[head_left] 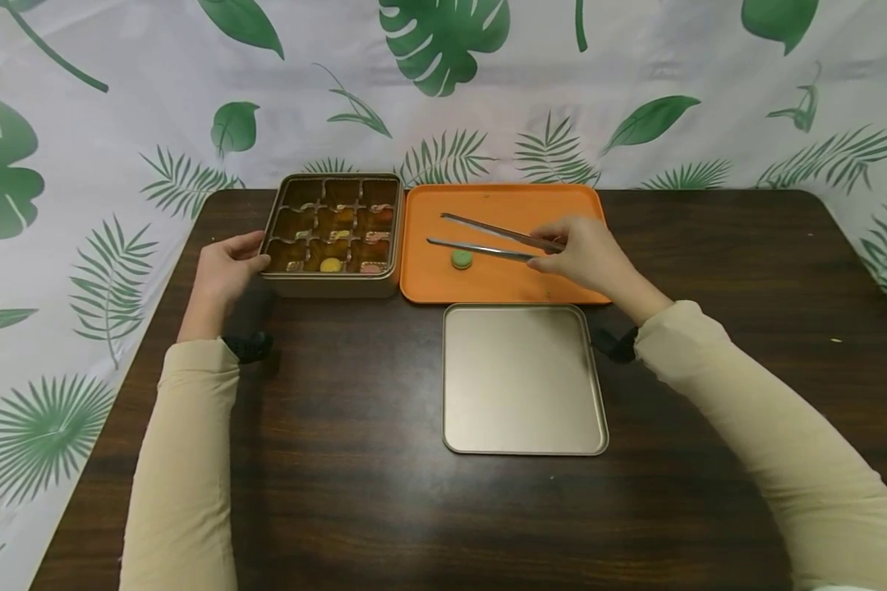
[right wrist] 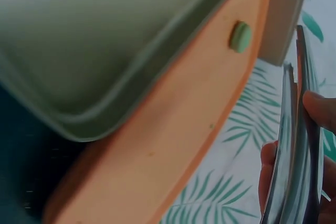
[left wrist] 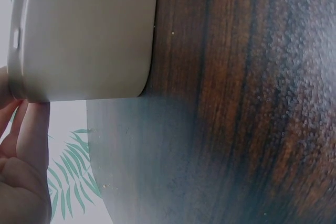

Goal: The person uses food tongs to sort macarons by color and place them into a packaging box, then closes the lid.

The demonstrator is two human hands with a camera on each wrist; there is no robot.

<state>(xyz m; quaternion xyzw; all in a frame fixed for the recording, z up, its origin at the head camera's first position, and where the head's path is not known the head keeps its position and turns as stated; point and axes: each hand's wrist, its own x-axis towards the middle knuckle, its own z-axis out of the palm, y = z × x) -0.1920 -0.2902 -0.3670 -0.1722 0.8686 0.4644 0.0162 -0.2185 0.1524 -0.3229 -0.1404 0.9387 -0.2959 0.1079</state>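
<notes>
At the left, a gold tin box holds a clear insert divided into compartments. A yellow macaron and a pink macaron show in its front row; glare blurs the pieces behind. My left hand grips the box's left side near the front corner, thumb at the rim. My right hand holds metal tongs over the orange tray, tips apart and pointing left. Just below the lower tip lies a green macaron on the tray; nothing sits between the tips.
A gold square lid lies in front of the tray, its far edge against the tray's front edge. Small crumbs dot the tray and the dark wooden table. A leaf-print cloth hangs behind the table.
</notes>
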